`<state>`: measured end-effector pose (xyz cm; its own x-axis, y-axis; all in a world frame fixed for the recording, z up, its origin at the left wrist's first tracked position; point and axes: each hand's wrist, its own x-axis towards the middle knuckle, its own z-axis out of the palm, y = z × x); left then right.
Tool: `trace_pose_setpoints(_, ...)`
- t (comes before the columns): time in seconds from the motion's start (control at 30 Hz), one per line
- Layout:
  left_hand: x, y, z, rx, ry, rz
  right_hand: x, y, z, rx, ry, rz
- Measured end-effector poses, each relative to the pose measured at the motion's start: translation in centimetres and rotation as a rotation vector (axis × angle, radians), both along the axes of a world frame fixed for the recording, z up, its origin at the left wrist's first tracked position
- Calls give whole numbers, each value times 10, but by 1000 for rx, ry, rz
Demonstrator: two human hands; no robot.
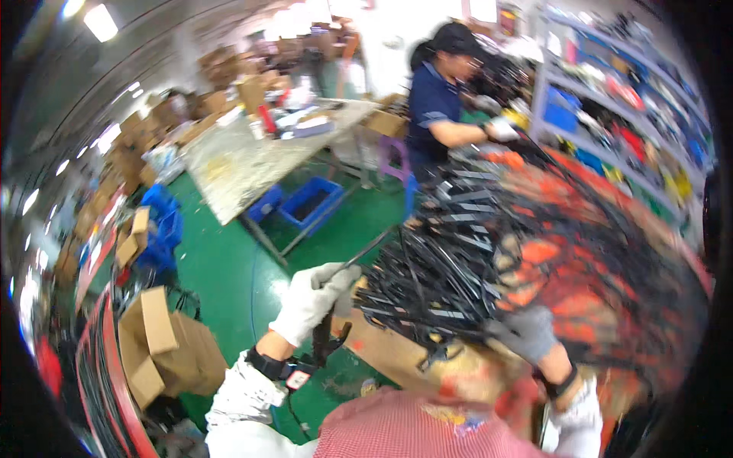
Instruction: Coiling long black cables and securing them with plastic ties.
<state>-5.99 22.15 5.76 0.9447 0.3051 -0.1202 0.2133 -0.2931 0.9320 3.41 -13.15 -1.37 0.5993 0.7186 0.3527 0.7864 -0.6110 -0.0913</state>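
Clock positions are taken from the middle of the pile of black strips (439,267), which lies on the near left part of the worktable (389,347).

Left hand (319,296), white glove, at 8 to 9 o'clock: fingers curled around a thin black strip (374,248), which points from the fist toward 2 o'clock. Whether its far end is free of the pile cannot be determined. A dark clip-like part (330,340) hangs below this glove; its attachment is unclear.

Right hand (528,333), grey glove, at 4 o'clock: lies against the pile's near right edge. The glove is blurred; whether it grips anything cannot be told.

Findings on risk. The strips cross at many angles, so a snagged end could drag neighbours along with the held one; with the pile close to the table's left edge, some could drop to the green floor (252,298). A hard pull against such a snag could bend the strip or draw it through the glove. The hanging part could hook on loose ends if the left hand passes low over the pile. At 3 o'clock, loose black strands (611,244) spread across the orange-red surface and could tangle with the strips. A co-worker (431,99) stands at 12 o'clock, one gloved hand near dark strands; a tug from either side could disturb shared material.
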Motion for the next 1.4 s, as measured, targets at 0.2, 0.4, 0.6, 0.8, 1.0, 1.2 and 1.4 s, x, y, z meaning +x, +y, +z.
trace_pose_setpoints(0.2,13,-131,-12,-48,-137,-428,-41,66,94,152,20,33)
trace_pose_setpoints(0.4,-12,-122,12,-770,85,-106,-2,-50,7,45,9,-110)
trace_pose_setpoints(0.6,1,7,11,-980,-301,175,-34,-213,-70,322,381,-943)
trace_pose_setpoints(0.8,12,-27,-13,-230,-102,58,-34,-68,1,-186,184,-269)
trace_pose_setpoints(1.0,0,-123,-6,-262,-8,-475,-19,56,56,252,48,-92)
trace_pose_setpoints(1.2,-33,-43,12,-526,-450,-213,14,-78,-33,-177,226,-402)
trace_pose_setpoints(1.4,-15,-1,1,-676,-216,108,-28,-177,-68,-31,457,-923)
